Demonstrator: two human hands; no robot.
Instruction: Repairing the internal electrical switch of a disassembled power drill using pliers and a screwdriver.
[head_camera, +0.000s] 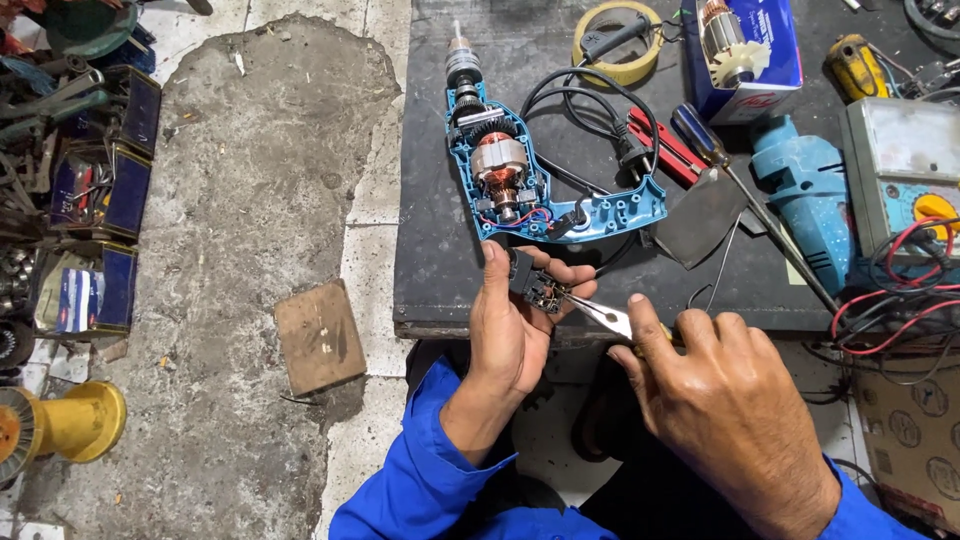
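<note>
1. Drill (540, 185): it lies on the dark workbench (430, 260) with one half of its blue shell off. The copper-wound motor (498, 165), the gears behind the chuck and the inner wiring are exposed, so opening the case appears done
2. Switch (530, 282): the small black switch block is out of the handle and sits just below the drill, at the near edge of the bench. Thin wires appear to run from it back toward the handle, so it is judged not yet fully disconnected
3. Left hand (512, 335): closed around the switch, thumb on its left side, fingers curled over the top
4. Right hand (725, 405): wrapped around the handles of the pliers (605, 315); the narrow tips touch the terminal side of the switch. Whether the tips clamp a wire cannot be told
5. Work left, as judged: finishing the terminal work on the switch, seating it back in the handle, and refitting the missing shell half
6. Nearby: a black power cord (585, 95) looped behind the drill, a screwdriver (705, 140) with a blue handle, a roll of tape (620, 40) and a spare armature on a blue box (745, 50)
</note>
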